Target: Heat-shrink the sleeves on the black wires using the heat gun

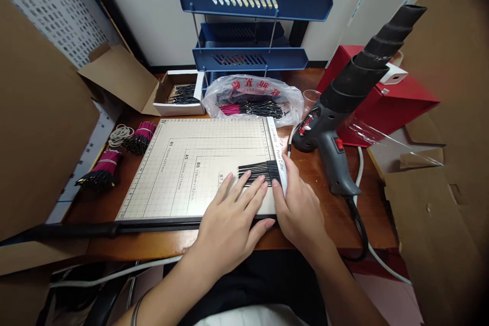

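Observation:
A row of thin black wire-like pieces (257, 170) lies side by side on the cream paper cutter (153, 183), their right ends against its white ruler edge (280, 163). My left hand (233, 219) lies flat across them, fingers spread and fingertips pressing on the pieces. At their right ends is my right hand (301, 204), its thumb touching near the lower corner of the row and its index finger stretched up along the ruler edge. Its other fingers are partly hidden. The cutter's black blade arm (95, 229) runs down along the near side.
Pink-and-black bundles (101, 170) sit left of the cutter. Behind it stand a small open box (179, 107), a plastic bag (252, 99) of similar pieces and a blue rack (252, 58). A heat gun (340, 127) with its cord and a red box (405, 107) are at right.

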Motion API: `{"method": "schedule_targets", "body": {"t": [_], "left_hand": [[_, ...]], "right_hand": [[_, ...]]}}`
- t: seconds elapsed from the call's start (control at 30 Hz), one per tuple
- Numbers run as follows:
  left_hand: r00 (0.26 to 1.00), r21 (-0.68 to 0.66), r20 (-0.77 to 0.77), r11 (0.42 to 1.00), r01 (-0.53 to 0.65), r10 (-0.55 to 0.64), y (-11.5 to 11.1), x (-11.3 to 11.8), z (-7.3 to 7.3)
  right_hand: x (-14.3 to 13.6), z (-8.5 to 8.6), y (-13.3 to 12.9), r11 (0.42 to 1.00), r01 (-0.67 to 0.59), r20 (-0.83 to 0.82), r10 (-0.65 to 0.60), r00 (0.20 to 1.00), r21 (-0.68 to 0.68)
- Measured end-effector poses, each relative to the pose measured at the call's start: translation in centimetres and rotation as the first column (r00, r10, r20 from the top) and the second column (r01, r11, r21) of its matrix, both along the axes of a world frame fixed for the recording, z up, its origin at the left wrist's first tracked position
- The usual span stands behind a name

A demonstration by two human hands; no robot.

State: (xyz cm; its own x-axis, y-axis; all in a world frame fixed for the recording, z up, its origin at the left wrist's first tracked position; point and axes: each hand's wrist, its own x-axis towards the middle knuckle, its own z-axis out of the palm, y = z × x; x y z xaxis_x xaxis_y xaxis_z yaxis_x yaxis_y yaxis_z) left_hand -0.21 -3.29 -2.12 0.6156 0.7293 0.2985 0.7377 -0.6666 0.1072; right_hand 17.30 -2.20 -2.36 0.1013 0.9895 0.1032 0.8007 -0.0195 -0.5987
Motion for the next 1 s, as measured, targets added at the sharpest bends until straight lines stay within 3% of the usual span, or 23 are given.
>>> {"method": "schedule_targets", "body": {"t": [0.2,0.37,0.67,1.0], "left_hand": [[1.0,-0.021,0.011,1.0,-0.007,0.007,-0.04,-0.05,-0.02],[1.0,-0.025,0.016,1.0,-0.008,0.008,-0.03,-0.02,-0.05],[1.0,-0.019,0.018,1.0,-0.007,0.008,-0.17,0.07,0.07],[1.0,-0.024,0.012,1.0,-0.006,0.006,-0.18,0.13,-0.03]], "right_hand": [[-0.08,0.32,0.32,0.997,0.045,-0.028,-0.047,0.998,-0.069],[0.18,0.39,0.25,0.993,0.101,-0.218,-0.11,0.97,-0.052],[-0.17,0.55,0.13,0.992,0.065,-0.023,-0.067,0.997,-0.108],[-0.25,0.29,0.15,0.994,0.1,-0.064,-0.103,0.993,-0.039]]}}
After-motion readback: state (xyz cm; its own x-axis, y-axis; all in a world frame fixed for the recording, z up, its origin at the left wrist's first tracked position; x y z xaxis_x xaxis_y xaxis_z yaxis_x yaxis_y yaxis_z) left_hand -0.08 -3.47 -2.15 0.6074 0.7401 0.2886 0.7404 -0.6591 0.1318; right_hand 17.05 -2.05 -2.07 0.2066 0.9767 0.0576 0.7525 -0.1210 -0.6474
